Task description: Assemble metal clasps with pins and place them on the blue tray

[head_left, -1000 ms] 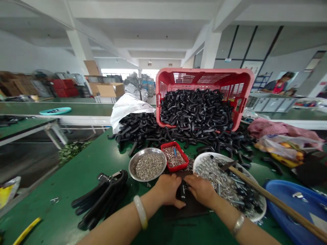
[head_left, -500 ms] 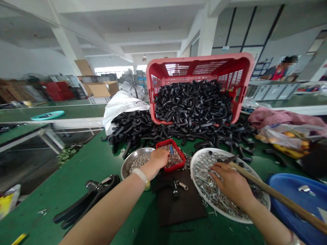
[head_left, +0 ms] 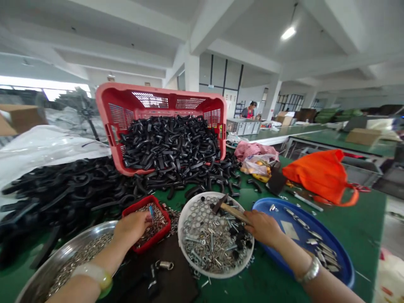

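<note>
Our right hand [head_left: 265,228] grips the hammer [head_left: 235,213], whose head [head_left: 220,204], dragged low, could scatter fasteners [head_left: 211,246] beside that hand; what our left hand [head_left: 131,229] holds we cannot tell.

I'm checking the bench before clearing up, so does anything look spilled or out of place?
Yes. The red basket is tilted, its opening facing the camera, and black parts spread from it over the green table, perhaps deliberately. Small metal pieces lie just outside the white tray, as if dropped.
</note>
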`<state>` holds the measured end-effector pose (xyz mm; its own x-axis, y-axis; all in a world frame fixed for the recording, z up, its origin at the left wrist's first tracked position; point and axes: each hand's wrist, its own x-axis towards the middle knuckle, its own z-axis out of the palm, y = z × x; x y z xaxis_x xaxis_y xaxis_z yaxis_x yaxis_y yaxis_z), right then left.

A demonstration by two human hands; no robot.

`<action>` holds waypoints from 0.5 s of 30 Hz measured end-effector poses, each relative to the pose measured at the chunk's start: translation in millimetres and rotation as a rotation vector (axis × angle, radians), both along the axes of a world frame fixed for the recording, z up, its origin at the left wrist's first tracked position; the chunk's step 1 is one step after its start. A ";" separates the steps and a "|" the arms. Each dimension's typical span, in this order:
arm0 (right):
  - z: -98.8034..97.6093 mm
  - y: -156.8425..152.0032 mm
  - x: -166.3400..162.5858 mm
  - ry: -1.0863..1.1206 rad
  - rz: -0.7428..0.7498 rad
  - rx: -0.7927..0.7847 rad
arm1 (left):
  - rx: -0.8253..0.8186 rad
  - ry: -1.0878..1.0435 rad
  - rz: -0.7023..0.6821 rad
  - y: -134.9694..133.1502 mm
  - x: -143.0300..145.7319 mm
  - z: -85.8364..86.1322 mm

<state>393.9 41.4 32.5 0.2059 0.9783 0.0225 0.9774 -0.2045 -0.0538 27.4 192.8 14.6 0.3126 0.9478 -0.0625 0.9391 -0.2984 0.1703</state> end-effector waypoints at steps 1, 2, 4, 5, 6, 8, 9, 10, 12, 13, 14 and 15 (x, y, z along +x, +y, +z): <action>-1.1 0.6 2.1 0.028 0.008 -0.006 | 0.004 -0.029 0.012 0.1 -2.4 1.3; -2.1 1.9 4.9 0.062 0.021 -0.015 | 0.012 -0.050 0.035 -0.4 -4.5 3.2; -3.8 4.8 11.7 0.138 0.052 -0.038 | 0.032 -0.085 0.075 -4.2 -7.7 8.2; -4.5 5.7 14.7 0.167 0.067 -0.052 | 0.047 -0.116 0.087 -8.1 -8.6 10.7; -5.2 5.8 16.7 0.195 0.081 -0.053 | 0.061 -0.164 0.096 -13.5 -9.2 12.8; -6.5 2.7 15.6 0.250 0.084 0.012 | 0.084 -0.336 0.091 -29.3 -8.5 14.9; -7.1 -0.8 12.2 0.312 0.072 0.094 | 0.066 -0.441 0.089 -39.4 -7.2 14.6; -7.4 -5.7 6.8 0.389 0.037 0.185 | 0.026 -0.533 0.047 -50.6 -5.3 13.5; -7.3 -19.3 -8.8 0.619 0.047 0.281 | -0.085 -0.607 -0.039 -74.3 -0.3 10.3; -7.2 -27.2 -18.1 0.735 0.080 0.286 | -0.117 -0.596 -0.069 -85.7 2.2 8.9; -7.3 -35.2 -27.4 0.832 0.123 0.276 | -0.129 -0.559 -0.074 -95.7 4.2 7.8; -8.1 -42.6 -36.2 0.895 0.151 0.264 | -0.116 -0.508 -0.054 -104.0 5.4 7.1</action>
